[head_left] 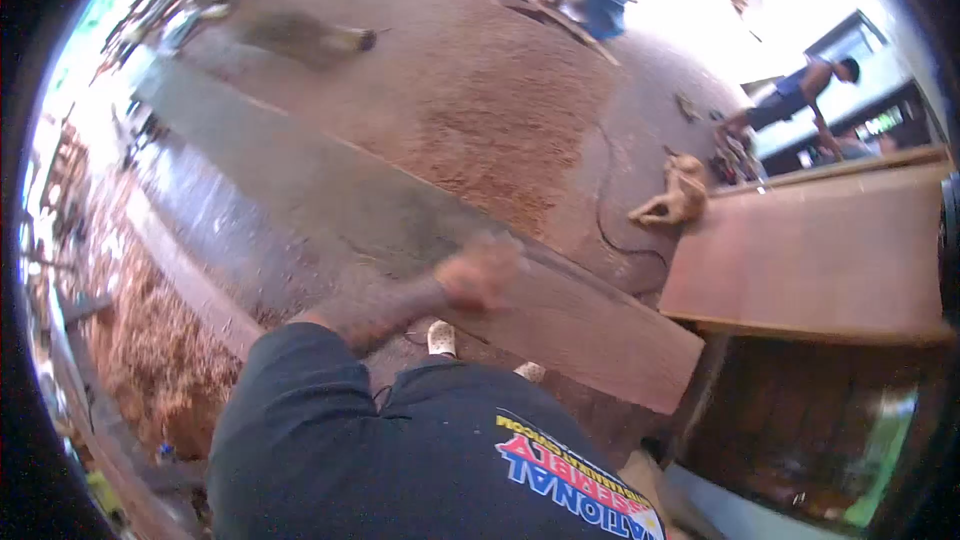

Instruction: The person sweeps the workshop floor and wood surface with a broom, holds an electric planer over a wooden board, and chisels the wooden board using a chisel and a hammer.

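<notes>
A long, wide wooden board (380,205) runs diagonally from the upper left to the lower right in front of my body. My left hand (482,272) is over the middle of the board, smeared by motion, so its fingers and anything in them cannot be made out. Whether it touches the surface is unclear. Low on the right, beside my shirt, part of my right hand or forearm (645,480) shows near a small dark object (652,447). Its fingers cannot be seen.
Reddish shavings (490,150) cover the ground beyond the board. A tan dog (682,190) lies beside a large reddish panel (810,250). Another person (795,95) bends forward at the upper right. Scrap wood (540,5) lies at the top; a cable (603,210) crosses the ground.
</notes>
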Tool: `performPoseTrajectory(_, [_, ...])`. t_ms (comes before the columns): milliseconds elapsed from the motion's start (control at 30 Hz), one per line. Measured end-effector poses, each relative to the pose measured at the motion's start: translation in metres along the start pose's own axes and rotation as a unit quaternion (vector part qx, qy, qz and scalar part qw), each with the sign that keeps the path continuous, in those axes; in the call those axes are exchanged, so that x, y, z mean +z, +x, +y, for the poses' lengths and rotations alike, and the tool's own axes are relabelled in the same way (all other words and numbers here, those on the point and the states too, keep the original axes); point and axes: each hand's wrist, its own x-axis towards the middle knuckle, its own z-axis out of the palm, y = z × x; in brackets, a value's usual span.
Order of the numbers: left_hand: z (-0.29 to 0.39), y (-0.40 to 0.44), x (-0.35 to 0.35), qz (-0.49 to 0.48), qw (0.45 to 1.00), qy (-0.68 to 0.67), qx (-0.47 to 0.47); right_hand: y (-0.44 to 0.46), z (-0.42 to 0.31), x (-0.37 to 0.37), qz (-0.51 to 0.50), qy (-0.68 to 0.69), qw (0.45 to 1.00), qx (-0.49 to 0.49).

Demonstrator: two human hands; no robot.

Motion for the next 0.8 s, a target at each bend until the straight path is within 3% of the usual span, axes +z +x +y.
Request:
performPoseTrajectory(67, [0.047,-0.022,-0.011,-0.049,0.997,-0.058,-0.011,0.011,-0.018,-0.006,0.005,0.013,1.000,0.001])
performPoseTrajectory(133, [0.030,-0.039,-0.029,-0.057,0.996,-0.072,-0.014,0.017,-0.035,-0.012,0.005,0.029,1.000,0.001])
performPoseTrajectory(267, [-0.074,-0.100,-0.051,-0.030,0.994,-0.054,-0.094,0.021,-0.061,-0.001,-0.001,0.054,0.998,-0.006])
performPoseTrajectory(333, [-0.142,-0.130,-0.104,-0.115,0.939,-0.023,-0.322,0.021,-0.066,0.004,0.000,0.071,0.997,-0.009])
performPoseTrajectory(367, [-0.146,-0.128,-0.182,-0.120,0.864,-0.139,-0.469,0.020,-0.068,0.007,-0.001,0.078,0.997,-0.010])
performPoseTrajectory(400, [-0.218,-0.193,-0.116,-0.009,0.854,0.034,-0.520,0.017,-0.071,0.008,0.002,0.085,0.996,-0.011])
performPoseTrajectory(467, [-0.223,-0.192,-0.171,-0.052,0.762,0.158,-0.626,0.016,-0.074,0.011,0.004,0.099,0.995,-0.010])
performPoseTrajectory(533, [-0.240,-0.195,-0.153,-0.173,0.833,0.221,-0.477,0.011,-0.075,0.015,0.009,0.110,0.994,-0.007])
performPoseTrajectory(600, [-0.240,-0.200,-0.132,-0.172,0.869,0.178,-0.428,0.006,-0.077,0.017,0.015,0.122,0.992,-0.004])
performPoseTrajectory(667, [-0.207,-0.173,-0.122,-0.049,0.875,0.039,-0.480,0.002,-0.075,0.017,0.024,0.138,0.990,0.002])
performPoseTrajectory(800, [-0.173,-0.167,-0.113,-0.007,0.888,0.052,-0.456,-0.009,-0.056,0.004,0.054,0.182,0.982,0.021])
